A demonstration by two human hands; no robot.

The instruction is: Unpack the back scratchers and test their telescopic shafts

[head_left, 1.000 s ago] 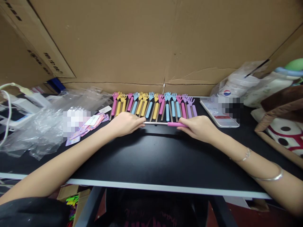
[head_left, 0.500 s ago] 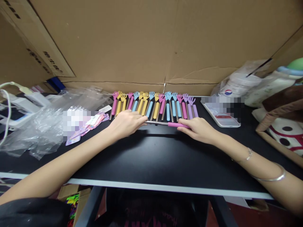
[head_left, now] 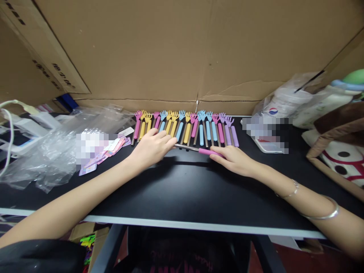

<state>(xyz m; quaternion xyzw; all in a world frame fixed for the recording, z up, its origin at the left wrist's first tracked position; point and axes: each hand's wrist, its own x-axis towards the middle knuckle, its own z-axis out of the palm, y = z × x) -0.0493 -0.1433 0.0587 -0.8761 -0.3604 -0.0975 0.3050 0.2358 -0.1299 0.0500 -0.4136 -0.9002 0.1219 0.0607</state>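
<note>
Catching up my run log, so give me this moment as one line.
left hand: closed on shaft | right hand: holds pink handle | shaft: raised above desk | beyond: row of scratchers

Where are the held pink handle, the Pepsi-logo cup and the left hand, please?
Pink handle (head_left: 205, 151): head view, on its uncovered part.
Pepsi-logo cup (head_left: 286, 105): head view, on its side wall.
Left hand (head_left: 153, 146): head view, on its back.

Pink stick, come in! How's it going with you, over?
Left hand on metal shaft, right hand on pink handle. Stick held above desk, slightly tilted; left end hidden. Scratchers close behind, nothing seen blocking.
</note>
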